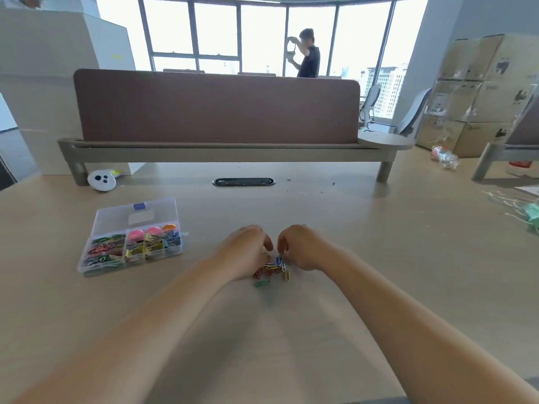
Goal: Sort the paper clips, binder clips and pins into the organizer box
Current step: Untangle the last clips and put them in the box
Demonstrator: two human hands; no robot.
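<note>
Head view looks down on a pale wooden table (379, 258), with both forearms reaching in from the near edge toward its middle. A small pile of coloured paper clips (269, 271) lies there, red, yellow, green and blue, between the two hands. The left hand (248, 252) rests on the pile's left side with its fingers curled down over the clips; I cannot tell whether it holds any. The right hand (302, 247) has its fingertips drawn together in a pinch on a blue paper clip (279, 260) at the top of the pile.

Well to the left of the hands, toward the table's left edge, stands the clear organizer box (84, 268) with its lid (137, 217) tipped open behind it. Its left compartments hold paper clips, the middle and right ones hold yellow and blue binder clips (151, 243), and the back row holds round pink and orange pieces (135, 235).

Along the far edge runs a brown divider panel (215, 106), with a dark cable slot (243, 181) before it and a small white device (102, 179) near the far left corner. Another person (309, 59) stands at the windows beyond.
</note>
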